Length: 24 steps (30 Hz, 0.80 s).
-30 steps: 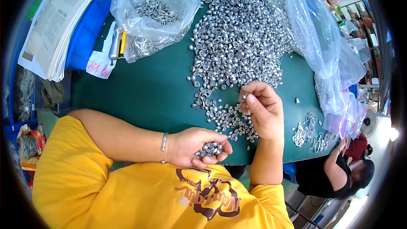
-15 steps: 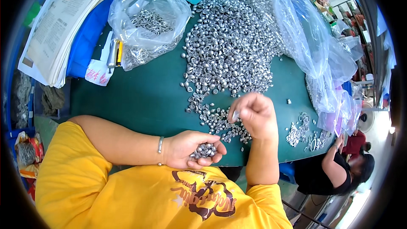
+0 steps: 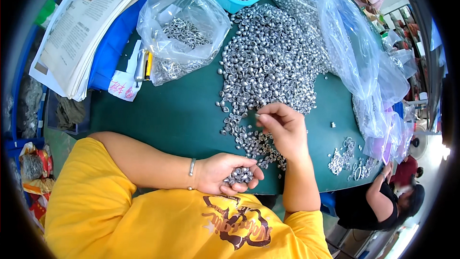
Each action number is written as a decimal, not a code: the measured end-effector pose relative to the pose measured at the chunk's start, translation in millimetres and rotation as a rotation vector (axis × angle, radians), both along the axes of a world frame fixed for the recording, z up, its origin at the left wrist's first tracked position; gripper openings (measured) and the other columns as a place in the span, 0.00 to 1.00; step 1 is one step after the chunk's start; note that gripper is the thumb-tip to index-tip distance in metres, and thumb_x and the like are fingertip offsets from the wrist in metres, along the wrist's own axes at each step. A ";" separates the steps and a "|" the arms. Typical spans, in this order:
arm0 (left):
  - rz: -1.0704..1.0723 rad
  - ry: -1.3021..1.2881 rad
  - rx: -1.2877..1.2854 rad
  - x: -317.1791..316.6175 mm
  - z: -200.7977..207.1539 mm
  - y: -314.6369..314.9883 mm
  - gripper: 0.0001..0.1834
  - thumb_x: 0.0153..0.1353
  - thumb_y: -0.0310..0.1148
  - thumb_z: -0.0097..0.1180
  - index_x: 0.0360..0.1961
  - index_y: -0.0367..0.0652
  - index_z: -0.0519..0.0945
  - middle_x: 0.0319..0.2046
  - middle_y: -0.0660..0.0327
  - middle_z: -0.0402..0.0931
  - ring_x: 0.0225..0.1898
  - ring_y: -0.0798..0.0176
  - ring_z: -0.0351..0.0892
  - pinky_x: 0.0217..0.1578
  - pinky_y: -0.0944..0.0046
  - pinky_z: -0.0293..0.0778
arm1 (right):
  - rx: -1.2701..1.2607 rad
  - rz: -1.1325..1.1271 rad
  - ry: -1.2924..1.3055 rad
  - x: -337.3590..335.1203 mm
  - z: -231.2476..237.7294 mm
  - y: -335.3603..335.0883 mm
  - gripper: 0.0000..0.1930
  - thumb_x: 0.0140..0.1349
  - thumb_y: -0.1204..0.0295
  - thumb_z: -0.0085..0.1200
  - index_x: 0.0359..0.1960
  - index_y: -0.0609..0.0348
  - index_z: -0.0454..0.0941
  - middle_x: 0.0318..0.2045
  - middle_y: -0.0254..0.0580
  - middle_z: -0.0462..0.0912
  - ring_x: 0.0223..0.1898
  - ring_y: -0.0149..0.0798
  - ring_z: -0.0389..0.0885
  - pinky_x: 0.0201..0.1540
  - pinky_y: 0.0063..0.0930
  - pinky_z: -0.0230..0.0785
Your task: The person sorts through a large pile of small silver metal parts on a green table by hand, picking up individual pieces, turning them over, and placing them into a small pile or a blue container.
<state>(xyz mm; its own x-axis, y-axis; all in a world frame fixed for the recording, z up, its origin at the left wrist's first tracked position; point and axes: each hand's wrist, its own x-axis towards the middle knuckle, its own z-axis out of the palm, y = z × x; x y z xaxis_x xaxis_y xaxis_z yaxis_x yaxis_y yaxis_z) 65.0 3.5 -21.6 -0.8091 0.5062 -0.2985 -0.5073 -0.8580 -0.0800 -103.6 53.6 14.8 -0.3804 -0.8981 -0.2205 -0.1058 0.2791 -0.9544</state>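
Observation:
My left hand (image 3: pixel 214 170) is cupped, palm up, near the table's front edge. In its palm lies a heap of small silver metal pieces (image 3: pixel 239 176), held in by the curled fingers. My right hand (image 3: pixel 287 128) hovers over the near end of a big pile of similar pieces (image 3: pixel 273 57), which look hollow and teardrop-shaped. Its thumb and forefinger are pinched together; a pale speck shows at their tips, too small to name. Loose pieces (image 3: pixel 249 139) trail from the pile toward my left hand, partly hidden behind my right hand and wrist.
On the green table (image 3: pixel 158 110), a clear bag of metal links (image 3: pixel 184 43) stands at the left. Behind are a blue basket (image 3: pixel 235 5) and, right, plastic bags (image 3: pixel 352 48). Papers (image 3: pixel 81 24) are stacked far left. Small metal parts (image 3: pixel 342 158) lie right, near a person in black (image 3: pixel 366 201).
The whole view has shifted slightly right and down. Against the table, my right fingertips have moved left and away from me, to the pile's near edge. My left hand still cups its pieces.

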 end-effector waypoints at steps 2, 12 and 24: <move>-0.002 -0.012 0.019 0.7 0.3 0.4 0.18 0.65 0.43 0.36 0.38 0.39 0.71 0.28 0.60 0.68 0.18 0.72 0.61 0.11 0.76 0.53 | -0.068 -0.020 -0.252 -5.4 -0.1 2.4 0.04 0.57 0.81 0.49 0.34 0.66 0.74 0.29 0.41 0.79 0.28 0.28 0.77 0.28 0.17 0.70; -0.010 -0.036 -0.017 -1.1 2.4 -0.2 0.16 0.65 0.41 0.37 0.38 0.39 0.71 0.28 0.60 0.67 0.18 0.72 0.60 0.11 0.76 0.53 | -0.207 0.058 0.601 -2.7 -4.3 0.0 0.04 0.50 0.83 0.53 0.29 0.64 0.75 0.26 0.45 0.76 0.26 0.42 0.76 0.29 0.29 0.68; 0.017 0.000 -0.006 0.2 -2.7 0.6 0.12 0.64 0.33 0.38 0.38 0.37 0.72 0.30 0.57 0.69 0.18 0.71 0.61 0.12 0.77 0.55 | -0.218 0.161 0.717 7.0 -5.9 -2.0 0.08 0.46 0.81 0.56 0.31 0.63 0.75 0.29 0.45 0.75 0.30 0.49 0.75 0.32 0.34 0.69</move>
<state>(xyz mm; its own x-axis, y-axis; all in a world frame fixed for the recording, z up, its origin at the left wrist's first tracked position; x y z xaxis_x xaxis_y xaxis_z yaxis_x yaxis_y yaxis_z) 65.2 4.1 -24.2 -0.8177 0.4905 -0.3014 -0.4927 -0.8670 -0.0744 -96.6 51.5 8.9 -0.2241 -0.9497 0.2189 -0.7433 0.0212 -0.6687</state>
